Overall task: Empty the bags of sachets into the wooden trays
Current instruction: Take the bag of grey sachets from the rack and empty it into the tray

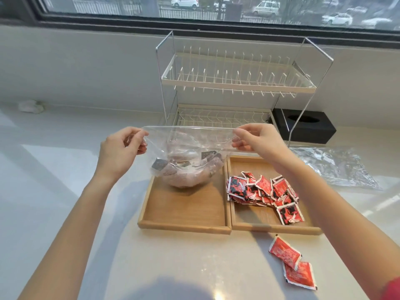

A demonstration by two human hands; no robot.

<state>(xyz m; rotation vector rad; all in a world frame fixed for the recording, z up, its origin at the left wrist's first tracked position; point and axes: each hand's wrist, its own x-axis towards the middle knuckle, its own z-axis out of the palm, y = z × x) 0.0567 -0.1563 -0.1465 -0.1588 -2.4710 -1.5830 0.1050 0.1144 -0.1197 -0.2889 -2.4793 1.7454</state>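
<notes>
Both hands are up, left hand (121, 148) and right hand (253, 137) each pinching a top corner of the clear bag (186, 161) — mouth stretched wide left to right, belly of sachets sagging into the left tray (184, 226). Thin, limp, slippery film, light load; I'd say grab the bottom corners to tip — red sachets (262, 191) fill the right tray (275, 229)

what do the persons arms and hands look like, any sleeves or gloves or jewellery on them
Both arms are bare from the frame's bottom edge to the wrists, with no sleeves over the forearms. The left hand and right hand wear no gloves, and no rings, watch or bracelets show. A bit of red cloth sits at the lower right corner, possibly clothing.
</notes>
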